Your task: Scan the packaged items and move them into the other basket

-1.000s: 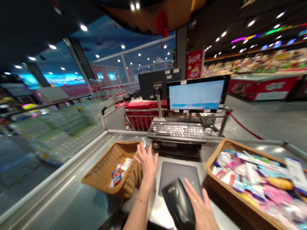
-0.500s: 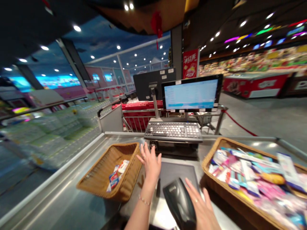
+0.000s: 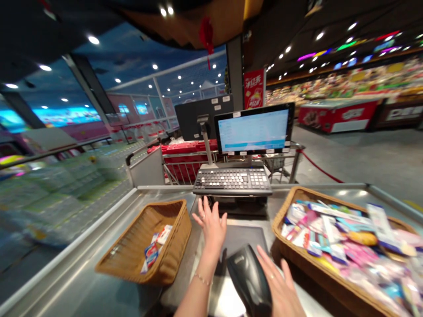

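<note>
Two bare hands are near the black scanner (image 3: pixel 248 279). The right hand (image 3: pixel 280 286) lies open just beside it, fingers spread, holding nothing; whether they touch, I cannot tell. The left hand (image 3: pixel 211 229), open and empty too, hovers beyond the scanner, above a dark pad (image 3: pixel 243 237). Left of the scanner sits a wicker basket (image 3: pixel 115 259) with a few packets (image 3: pixel 151 253); right of it, a fuller basket (image 3: pixel 280 220). Beyond it stand a keyboard (image 3: pixel 233 180) and monitor (image 3: pixel 253 130).
</note>
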A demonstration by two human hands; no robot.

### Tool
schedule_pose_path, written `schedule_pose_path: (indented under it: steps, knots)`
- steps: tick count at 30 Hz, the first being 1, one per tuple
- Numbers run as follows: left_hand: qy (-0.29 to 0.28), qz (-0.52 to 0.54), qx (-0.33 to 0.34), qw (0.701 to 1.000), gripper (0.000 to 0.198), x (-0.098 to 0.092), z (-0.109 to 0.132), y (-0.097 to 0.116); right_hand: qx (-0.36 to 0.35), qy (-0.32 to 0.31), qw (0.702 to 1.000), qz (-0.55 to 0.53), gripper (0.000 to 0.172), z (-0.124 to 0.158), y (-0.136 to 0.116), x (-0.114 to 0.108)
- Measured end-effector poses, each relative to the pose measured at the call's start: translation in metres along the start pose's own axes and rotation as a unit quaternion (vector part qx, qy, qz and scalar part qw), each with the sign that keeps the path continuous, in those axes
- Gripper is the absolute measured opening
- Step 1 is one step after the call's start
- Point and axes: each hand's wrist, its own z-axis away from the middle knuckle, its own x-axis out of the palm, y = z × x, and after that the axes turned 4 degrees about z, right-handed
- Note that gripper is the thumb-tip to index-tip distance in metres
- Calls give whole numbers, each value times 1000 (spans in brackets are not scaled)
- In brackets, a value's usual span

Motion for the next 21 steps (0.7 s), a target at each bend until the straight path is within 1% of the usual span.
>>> schedule_pose_path:
  steps: [4,7,11,15,19,21]
  knots:
    - [-1,3,12,1000,38,4,-2,3,9,16,1000,-4,54,1,1,1]
    - [-4,7,18,1000,38,6,-2,6,21,9,1000,-8,53,2,2,4]
    - [-9,15,30,999,37,7,-1,11,30,1,999,-12,57,3,3,3]
    - [-12,26,39,999,37,7,-2,21,22,-16,1000,-11,61,3,10,-7]
    - [-14,36,46,998,36,6,-3,35,6,-55,998,-28,73,4,21,-18]
    - [-20,42,49,998,36,6,-3,42,7,-67,997,-26,75,5,26,-23]
